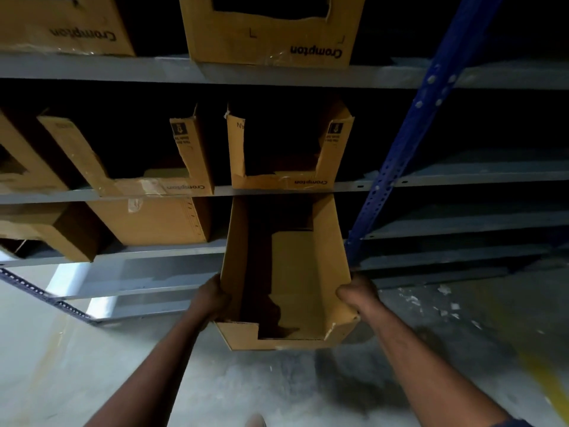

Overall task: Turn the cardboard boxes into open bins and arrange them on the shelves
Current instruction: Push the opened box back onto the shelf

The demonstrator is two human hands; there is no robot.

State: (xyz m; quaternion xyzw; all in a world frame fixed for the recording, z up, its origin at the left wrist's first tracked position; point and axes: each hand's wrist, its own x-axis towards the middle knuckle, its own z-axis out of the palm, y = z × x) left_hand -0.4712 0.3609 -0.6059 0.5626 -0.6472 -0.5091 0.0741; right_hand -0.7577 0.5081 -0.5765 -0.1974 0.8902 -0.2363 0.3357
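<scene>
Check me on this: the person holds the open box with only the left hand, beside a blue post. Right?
Not quite: both hands hold the box, the left hand on its left side and the right hand on its right, as the head view shows. It is beside the blue post.

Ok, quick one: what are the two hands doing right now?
Left hand: grips the left wall of the cut-open cardboard box.
Right hand: grips the right wall of the same box.
</scene>
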